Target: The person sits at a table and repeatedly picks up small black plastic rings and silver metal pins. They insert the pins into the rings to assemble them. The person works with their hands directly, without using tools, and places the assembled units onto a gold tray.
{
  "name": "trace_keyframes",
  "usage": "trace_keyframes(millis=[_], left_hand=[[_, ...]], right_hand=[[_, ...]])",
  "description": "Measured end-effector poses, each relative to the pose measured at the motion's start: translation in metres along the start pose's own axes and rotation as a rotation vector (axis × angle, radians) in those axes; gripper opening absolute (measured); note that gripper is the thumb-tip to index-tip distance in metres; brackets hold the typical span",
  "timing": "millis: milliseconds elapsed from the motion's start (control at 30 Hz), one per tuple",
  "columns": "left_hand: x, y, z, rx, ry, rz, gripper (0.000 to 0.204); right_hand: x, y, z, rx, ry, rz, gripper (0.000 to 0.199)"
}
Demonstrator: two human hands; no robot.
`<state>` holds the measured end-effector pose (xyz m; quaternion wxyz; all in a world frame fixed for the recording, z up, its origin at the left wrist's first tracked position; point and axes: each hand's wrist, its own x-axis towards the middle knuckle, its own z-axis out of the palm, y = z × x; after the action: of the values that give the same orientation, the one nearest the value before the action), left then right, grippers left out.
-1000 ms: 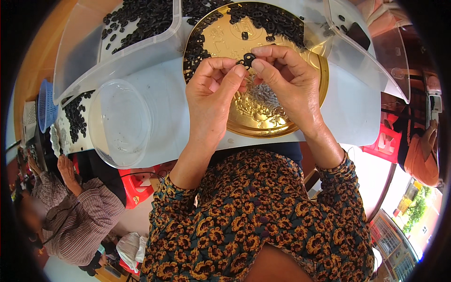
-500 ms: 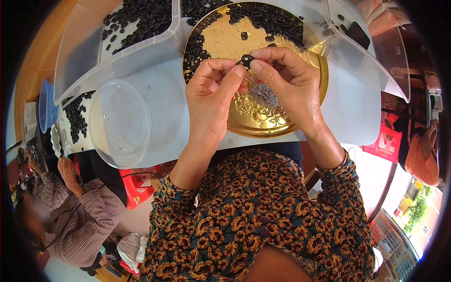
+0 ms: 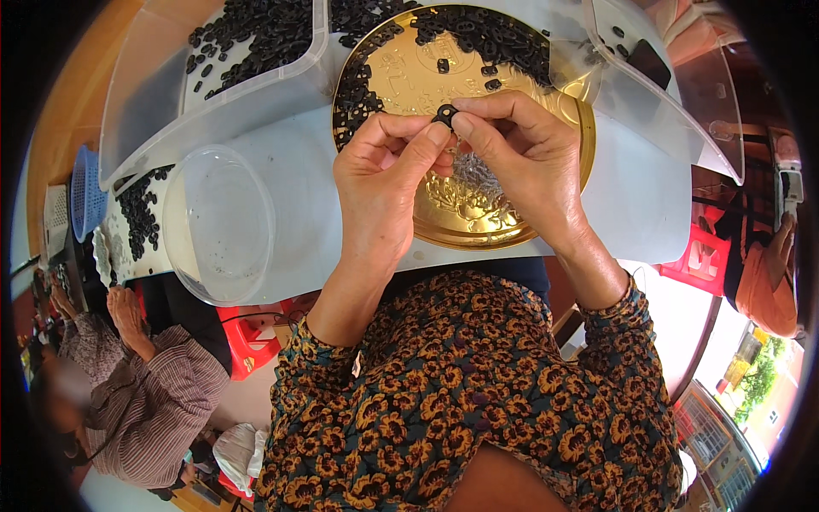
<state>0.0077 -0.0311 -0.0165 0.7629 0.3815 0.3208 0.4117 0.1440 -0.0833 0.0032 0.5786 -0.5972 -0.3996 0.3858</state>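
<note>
Between my two hands is a small black oval piece with holes, held over a round golden tray. My left hand pinches its left side with thumb and forefinger. On its other side, the thumb and forefinger of my right hand grip it too. Black pieces of the same sort lie along the tray's far and left edges, and a few sit apart near its middle. A heap of small silvery metal parts lies on the tray, partly behind my right hand.
A clear plastic bin at the far left holds many black pieces. Another clear bin stands right of the tray. A round clear tub is on the table's left. A co-worker in a striped shirt sits at left, near a blue basket.
Both hands have come slightly nearer to me with the black piece, which is turned a little. Both still pinch it.
</note>
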Motion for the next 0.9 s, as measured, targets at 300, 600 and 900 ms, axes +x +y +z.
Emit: trace_keyframes(millis=[300, 600, 900], left_hand=[[-0.002, 0.002, 0.003, -0.092, 0.032, -0.024, 0.01], [-0.005, 0.008, 0.004, 0.038, -0.143, 0.074, 0.023], [0.003, 0.006, -0.001, 0.155, -0.34, 0.235, 0.032]], right_hand=[[0.002, -0.004, -0.005, 0.16, -0.079, 0.068, 0.018], [0.006, -0.006, -0.018, 0.356, -0.178, 0.105, 0.037], [0.001, -0.016, -0.018, 0.447, -0.257, 0.223, 0.049]])
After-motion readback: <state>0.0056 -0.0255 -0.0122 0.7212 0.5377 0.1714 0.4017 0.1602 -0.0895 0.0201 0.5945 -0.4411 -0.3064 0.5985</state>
